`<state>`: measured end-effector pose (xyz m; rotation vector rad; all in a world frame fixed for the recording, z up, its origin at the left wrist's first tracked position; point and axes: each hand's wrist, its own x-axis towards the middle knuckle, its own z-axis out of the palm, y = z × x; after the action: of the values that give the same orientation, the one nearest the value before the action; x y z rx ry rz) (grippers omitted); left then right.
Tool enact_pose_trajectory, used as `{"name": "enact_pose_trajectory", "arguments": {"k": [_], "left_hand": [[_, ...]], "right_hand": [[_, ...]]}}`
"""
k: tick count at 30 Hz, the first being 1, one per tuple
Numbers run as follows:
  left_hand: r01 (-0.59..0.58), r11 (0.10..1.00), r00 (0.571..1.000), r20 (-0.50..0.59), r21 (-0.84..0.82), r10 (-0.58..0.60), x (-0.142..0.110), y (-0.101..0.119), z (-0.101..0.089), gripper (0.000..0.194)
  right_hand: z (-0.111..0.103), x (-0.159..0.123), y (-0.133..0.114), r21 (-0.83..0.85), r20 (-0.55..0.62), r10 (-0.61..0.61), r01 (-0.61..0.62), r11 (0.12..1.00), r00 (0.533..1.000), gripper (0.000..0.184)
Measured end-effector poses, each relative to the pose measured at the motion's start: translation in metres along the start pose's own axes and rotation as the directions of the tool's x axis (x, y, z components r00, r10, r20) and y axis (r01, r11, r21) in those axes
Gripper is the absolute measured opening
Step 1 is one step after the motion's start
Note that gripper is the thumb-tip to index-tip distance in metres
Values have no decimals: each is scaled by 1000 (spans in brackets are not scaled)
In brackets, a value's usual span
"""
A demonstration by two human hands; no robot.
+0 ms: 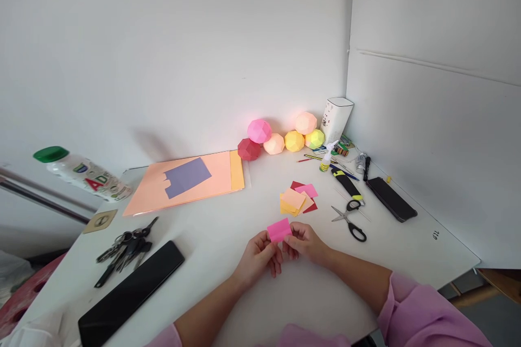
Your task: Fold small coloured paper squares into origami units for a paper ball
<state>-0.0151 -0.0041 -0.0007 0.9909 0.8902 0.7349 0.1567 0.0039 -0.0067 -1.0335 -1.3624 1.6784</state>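
Observation:
A small bright pink piece of paper point(279, 229) is raised above the white table near its front. My left hand point(260, 252) pinches its left edge between thumb and fingers. On the right edge, my right hand point(304, 241) grips it the same way, thumb in front. Just beyond my hands lies a loose pile of small paper pieces point(293, 198) in peach, yellow, pink and dark red. To the right of my right hand rest scissors point(349, 219) with black handles, their blades spread apart.
Several faceted paper balls point(273, 143) stand against the wall. Peach paper sheets point(183, 179) lie at the left, under a grey-purple cut piece point(188, 176). Keys point(128, 246), a black slab point(132, 293), a green-capped bottle point(87, 173), glue point(325, 161), a cutter point(345, 184) and a black case point(391, 198) surround the work area.

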Motion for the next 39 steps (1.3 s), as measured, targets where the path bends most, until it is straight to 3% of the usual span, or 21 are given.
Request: {"name": "enact_pose_trajectory", "arguments": {"k": [26, 31, 39], "left_hand": [[-58, 977, 998, -47, -204, 49, 4, -4, -5, 24], [-81, 969, 997, -37, -234, 74, 4, -5, -6, 25], [-126, 957, 987, -128, -263, 94, 4, -4, -3, 36]], "right_hand": [[2, 2, -6, 104, -68, -17, 24, 994, 998, 29], [1, 2, -5, 93, -63, -38, 44, 995, 997, 28], [3, -2, 2, -16, -40, -58, 57, 998, 998, 20]]}}
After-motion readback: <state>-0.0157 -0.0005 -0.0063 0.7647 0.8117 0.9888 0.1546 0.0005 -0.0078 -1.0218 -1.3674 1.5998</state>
